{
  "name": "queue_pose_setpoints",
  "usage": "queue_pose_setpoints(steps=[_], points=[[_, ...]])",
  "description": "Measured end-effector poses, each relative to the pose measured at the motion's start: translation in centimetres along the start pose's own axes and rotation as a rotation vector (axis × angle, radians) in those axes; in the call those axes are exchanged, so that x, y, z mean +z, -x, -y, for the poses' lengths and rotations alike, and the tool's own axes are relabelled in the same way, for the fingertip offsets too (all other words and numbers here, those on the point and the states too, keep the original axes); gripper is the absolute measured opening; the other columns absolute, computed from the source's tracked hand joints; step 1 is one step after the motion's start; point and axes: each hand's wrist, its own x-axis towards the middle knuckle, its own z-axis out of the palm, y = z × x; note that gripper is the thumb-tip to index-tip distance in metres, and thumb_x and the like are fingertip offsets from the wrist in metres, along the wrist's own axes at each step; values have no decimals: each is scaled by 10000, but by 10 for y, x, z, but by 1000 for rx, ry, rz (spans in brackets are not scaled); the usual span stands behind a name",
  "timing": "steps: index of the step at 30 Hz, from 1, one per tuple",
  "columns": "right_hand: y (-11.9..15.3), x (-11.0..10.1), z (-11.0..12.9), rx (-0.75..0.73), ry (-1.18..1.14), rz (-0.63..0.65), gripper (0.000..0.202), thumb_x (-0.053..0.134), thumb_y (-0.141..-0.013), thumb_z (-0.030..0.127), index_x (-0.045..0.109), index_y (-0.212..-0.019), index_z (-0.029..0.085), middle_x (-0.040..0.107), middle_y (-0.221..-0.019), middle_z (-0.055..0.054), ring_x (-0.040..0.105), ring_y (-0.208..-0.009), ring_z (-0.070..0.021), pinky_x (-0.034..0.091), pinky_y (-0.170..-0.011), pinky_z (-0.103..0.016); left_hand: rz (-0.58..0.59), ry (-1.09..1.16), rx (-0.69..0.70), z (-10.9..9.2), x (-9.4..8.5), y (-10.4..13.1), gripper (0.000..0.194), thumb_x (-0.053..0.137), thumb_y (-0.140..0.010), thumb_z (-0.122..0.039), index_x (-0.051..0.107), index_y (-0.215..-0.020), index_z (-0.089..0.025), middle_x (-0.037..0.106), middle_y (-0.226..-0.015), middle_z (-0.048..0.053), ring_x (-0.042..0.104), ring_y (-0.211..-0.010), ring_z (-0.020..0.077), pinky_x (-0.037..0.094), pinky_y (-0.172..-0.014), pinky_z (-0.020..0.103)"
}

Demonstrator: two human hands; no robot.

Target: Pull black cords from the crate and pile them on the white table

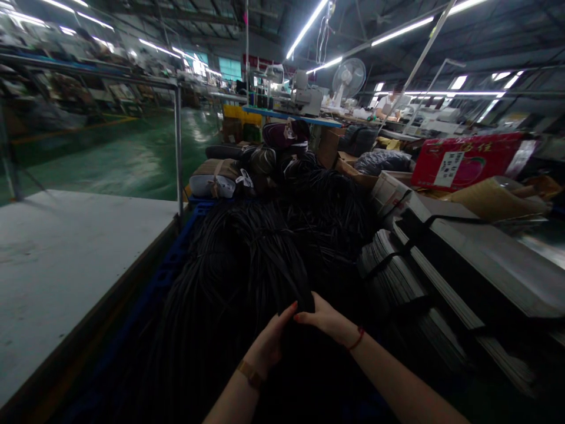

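A large heap of long black strips [260, 235], bundled in loops, fills the middle of the view. Their exact kind is too dark to make out. Near the heap's front, my left hand [271, 338] and my right hand [326, 320] come together around one bundle of the strips. Both thumbs lie on top of it, nearly meeting, while the other fingers wrap behind and are partly hidden. Below the hands the strips fade into dark shadow.
Blue plastic pallet edges [176, 247] run beside a white-topped cart [79, 247] with metal posts on the left. Strapped stacks of pale sheets [441, 282] and a red box [472, 160] stand on the right. Behind are fabric bundles [216, 176], a fan [348, 76] and a person [388, 106].
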Motion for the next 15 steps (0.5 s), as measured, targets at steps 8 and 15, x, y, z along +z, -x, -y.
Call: queue_pose_setpoints(steps=[8,15], points=[[33,43,16,-186,734,-168,793,659,-658,340,353,-1336,65,423,-1355,-188,351,-1280,-300,263,-1083,-451,-131,-68,108,-5,-3,0,487,700,-692,-313,604,-1125,-111,708,-1026,106,617,-1035,260,429,-973,360],[57,39,33,-274,1140,-238,882,667,-660,506,373,-1359,57,177,-1495,-173,59,-1390,-338,-33,-1132,-513,-79,-92,211,-3,24,9,384,696,-686,-241,648,-1056,-150,693,-1076,102,609,-1049,258,392,-1006,388]])
